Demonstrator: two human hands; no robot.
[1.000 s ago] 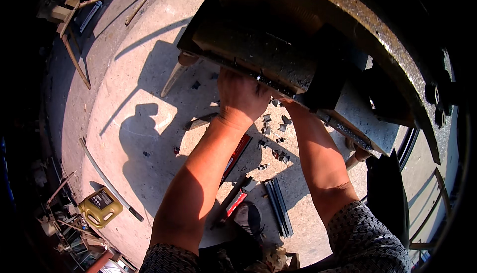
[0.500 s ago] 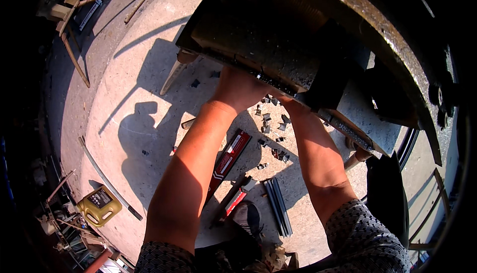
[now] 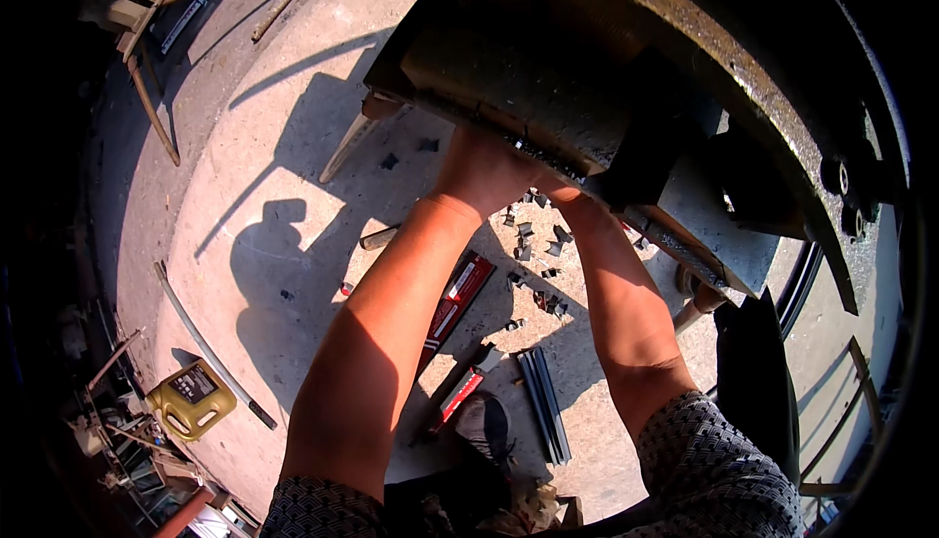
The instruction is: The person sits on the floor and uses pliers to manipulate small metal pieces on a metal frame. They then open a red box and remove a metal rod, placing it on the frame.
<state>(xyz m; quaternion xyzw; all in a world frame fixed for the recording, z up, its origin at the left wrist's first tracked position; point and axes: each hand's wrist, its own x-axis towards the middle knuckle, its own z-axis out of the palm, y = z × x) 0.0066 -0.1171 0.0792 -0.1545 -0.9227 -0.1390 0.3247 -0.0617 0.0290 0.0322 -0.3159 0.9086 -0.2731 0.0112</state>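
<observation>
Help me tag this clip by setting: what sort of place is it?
Probably a metalworking yard or open workshop: a heavy metal machine, dark profile lengths, and small dark offcuts scattered across concrete ground.

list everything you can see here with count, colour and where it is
machine: 1, dark metal, top centre to right
small pieces: over ten, dark, floor between forearms
strips: several, dark grey, lower centre
boxes: 2, red, lower centre
jug: 1, olive-gold, lower left
rod: 1, grey, beside jug
stand: 1, brown, upper left
clutter: uncounted, mixed, lower left
floor: 1, pale grey, throughout
shoe: 1, dark, bottom centre
sleeves: 2, dark patterned, bottom
forearms: 2, bare, centre
hands: 2, bare, partly hidden under machine
</observation>
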